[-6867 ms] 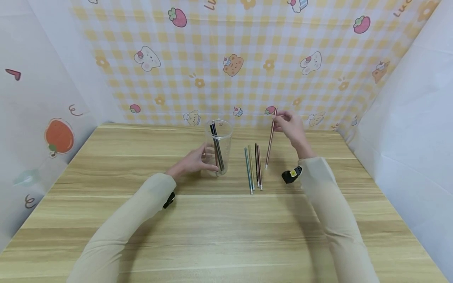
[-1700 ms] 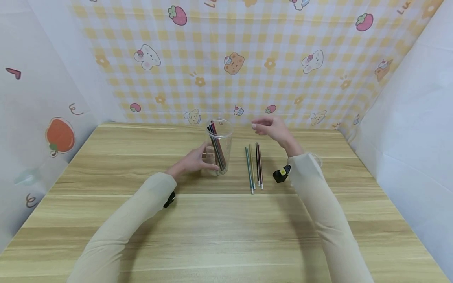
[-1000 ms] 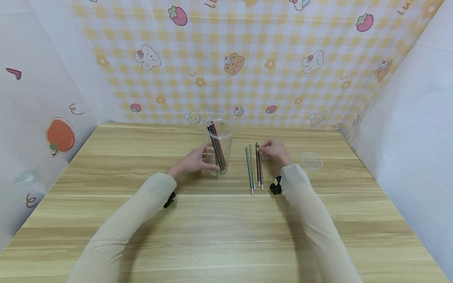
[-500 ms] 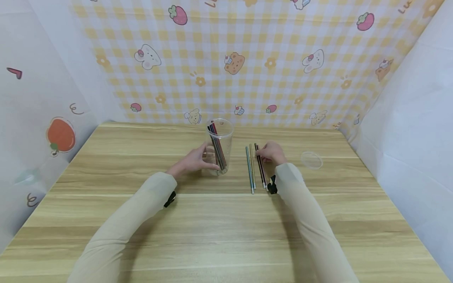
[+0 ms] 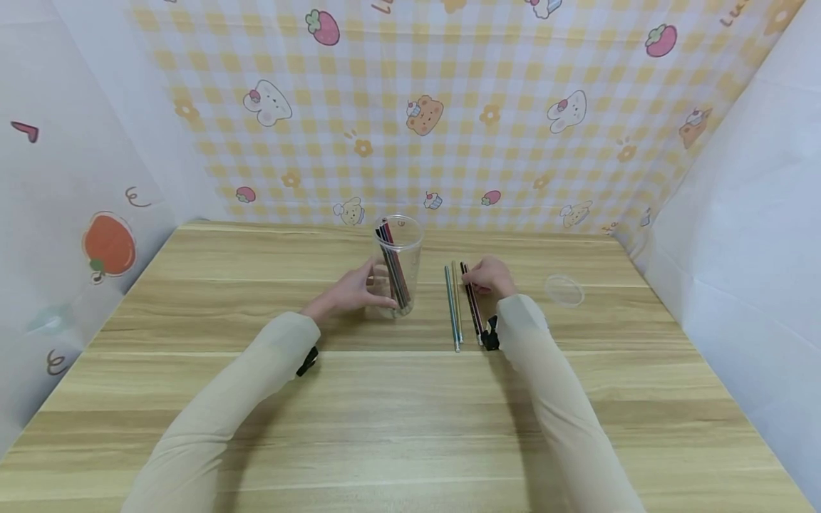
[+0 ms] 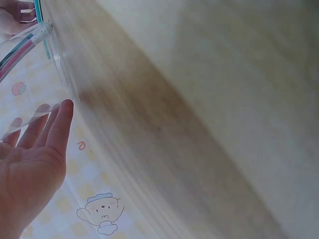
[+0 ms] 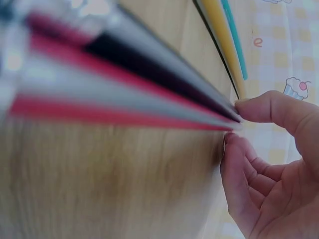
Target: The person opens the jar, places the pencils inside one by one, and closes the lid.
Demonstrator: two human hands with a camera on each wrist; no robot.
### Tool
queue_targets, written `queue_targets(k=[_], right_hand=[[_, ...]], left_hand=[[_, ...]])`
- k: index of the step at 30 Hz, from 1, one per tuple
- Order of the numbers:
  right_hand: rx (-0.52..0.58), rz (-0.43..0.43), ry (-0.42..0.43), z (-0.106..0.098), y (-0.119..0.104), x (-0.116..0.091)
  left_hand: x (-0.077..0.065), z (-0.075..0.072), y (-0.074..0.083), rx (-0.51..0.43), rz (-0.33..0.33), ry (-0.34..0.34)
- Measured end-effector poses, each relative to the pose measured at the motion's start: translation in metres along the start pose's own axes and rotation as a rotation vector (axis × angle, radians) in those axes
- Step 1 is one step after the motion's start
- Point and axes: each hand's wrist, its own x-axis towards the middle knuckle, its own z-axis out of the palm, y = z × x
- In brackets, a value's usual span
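My left hand (image 5: 349, 291) holds a tall clear plastic cup (image 5: 413, 274) upright, thumb at the near side and fingers behind. Several dark and reddish pencils (image 5: 395, 271) lean inside it. In the left wrist view the palm of the left hand (image 6: 35, 174) faces the cup. To the cup's right, my right hand (image 5: 492, 275) pinches a black pencil (image 5: 473, 306) and a red one together near their far ends. The right wrist view shows thumb and fingertips on either side of the black pencil (image 7: 169, 79) and red-and-silver pencil (image 7: 114, 92).
A blue pencil (image 5: 452, 306) and a gold pencil (image 5: 457, 299) lie side by side between the cup and my right hand. A clear round lid (image 5: 564, 291) lies to the right on the wooden table (image 5: 385, 420). A patterned cloth (image 5: 487, 149) hangs behind.
Since the earliest frame, the red pencil from my right hand has joined those in the cup. That hand came down to the black and red pencils and tilted them slightly. My left hand stays put.
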Motion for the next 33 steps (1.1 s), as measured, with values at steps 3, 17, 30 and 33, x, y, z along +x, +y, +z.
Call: queue_targets(k=[3,17,30,33], right_hand=[[-0.030,-0.003,0.020,0.002,-0.003,-0.001],[0.201,-0.040,0.011,-0.013,0.006,0.002],[0.607,-0.394,0.246,-0.075,-0.052,-0.042],[0.693,-0.489,0.317,-0.085,-0.068,-0.055]], left_hand=[[0.000,0.000,0.000,-0.006,-0.001,-0.001],[-0.001,0.001,0.001,-0.008,0.002,-0.006],[0.001,-0.001,-0.001,-0.008,-0.010,-0.007],[0.001,0.000,-0.001,-0.014,-0.013,-0.007]])
